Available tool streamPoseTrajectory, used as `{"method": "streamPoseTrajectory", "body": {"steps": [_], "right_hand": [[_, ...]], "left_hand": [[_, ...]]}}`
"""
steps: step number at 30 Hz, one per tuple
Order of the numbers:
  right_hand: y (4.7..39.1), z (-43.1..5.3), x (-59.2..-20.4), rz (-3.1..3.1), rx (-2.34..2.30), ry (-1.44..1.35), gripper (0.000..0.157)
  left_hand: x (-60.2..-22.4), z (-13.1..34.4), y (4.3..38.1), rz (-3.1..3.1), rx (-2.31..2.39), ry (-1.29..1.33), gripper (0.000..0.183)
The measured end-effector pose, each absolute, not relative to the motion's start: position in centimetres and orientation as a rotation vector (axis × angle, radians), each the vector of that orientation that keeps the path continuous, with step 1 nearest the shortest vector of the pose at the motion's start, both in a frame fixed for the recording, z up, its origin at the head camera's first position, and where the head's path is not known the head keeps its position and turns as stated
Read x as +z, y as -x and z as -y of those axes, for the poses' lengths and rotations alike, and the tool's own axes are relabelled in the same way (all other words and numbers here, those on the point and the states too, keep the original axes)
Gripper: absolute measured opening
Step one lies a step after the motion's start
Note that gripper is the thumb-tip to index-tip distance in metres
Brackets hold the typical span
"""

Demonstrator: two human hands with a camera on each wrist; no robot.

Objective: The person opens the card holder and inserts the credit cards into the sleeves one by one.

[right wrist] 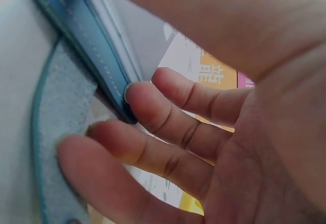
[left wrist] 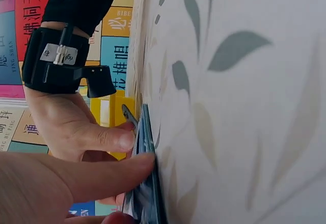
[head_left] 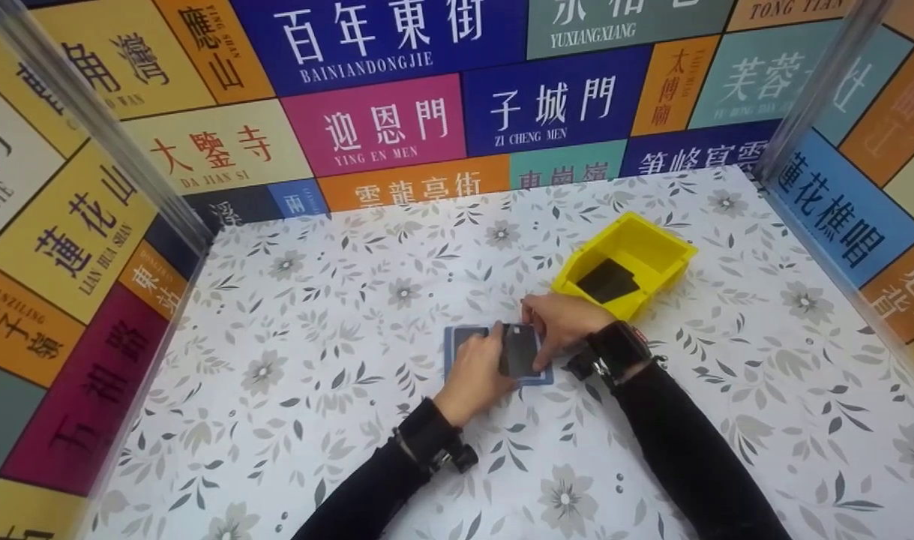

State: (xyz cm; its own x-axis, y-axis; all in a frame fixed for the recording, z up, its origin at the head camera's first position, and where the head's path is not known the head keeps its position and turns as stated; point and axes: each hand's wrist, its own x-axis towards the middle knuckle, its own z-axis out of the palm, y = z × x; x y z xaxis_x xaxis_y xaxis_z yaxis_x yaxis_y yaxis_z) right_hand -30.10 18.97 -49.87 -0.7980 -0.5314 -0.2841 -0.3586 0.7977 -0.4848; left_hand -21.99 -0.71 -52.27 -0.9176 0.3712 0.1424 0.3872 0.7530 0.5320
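Both the left hand (head_left: 475, 367) and the right hand (head_left: 573, 324) grip a blue holder (head_left: 449, 352) with bent fingers; a dark card (head_left: 519, 352) shows between them. Beneath spreads the flowered tabletop (head_left: 337, 315); near the right hand, a yellow bin (head_left: 663, 244) contains dark pieces (head_left: 609, 281).

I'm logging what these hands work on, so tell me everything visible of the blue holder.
The blue holder is flat, roughly rectangular and looks like leather, with pale stitching along an edge; a strap-like piece with a rough, pale face shows beside it. A dark, card-like piece lies on or in it. It is roughly level, over or on the patterned table, left of the yellow bin. The left hand holds its left part, the right hand its right edge.
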Motion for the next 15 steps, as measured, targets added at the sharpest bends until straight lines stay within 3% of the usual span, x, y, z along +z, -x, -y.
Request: {"method": "streamPoseTrajectory", "body": {"steps": [5,10,15], "right_hand": [[30.0,-18.9,-49.7,-2.574,-0.57,0.656,0.065],[30.1,-18.9,-49.8,-2.574,-0.568,0.618,0.066],[30.0,-18.8,-49.8,-2.591,-0.587,0.608,0.067]], "left_hand": [[-51.7,2.0,23.0,2.918,-0.783,0.732,0.092],[-51.1,4.3,24.4,3.05,-0.629,0.75,0.116],[-51.5,5.9,25.7,3.121,-0.712,0.746,0.105]]}}
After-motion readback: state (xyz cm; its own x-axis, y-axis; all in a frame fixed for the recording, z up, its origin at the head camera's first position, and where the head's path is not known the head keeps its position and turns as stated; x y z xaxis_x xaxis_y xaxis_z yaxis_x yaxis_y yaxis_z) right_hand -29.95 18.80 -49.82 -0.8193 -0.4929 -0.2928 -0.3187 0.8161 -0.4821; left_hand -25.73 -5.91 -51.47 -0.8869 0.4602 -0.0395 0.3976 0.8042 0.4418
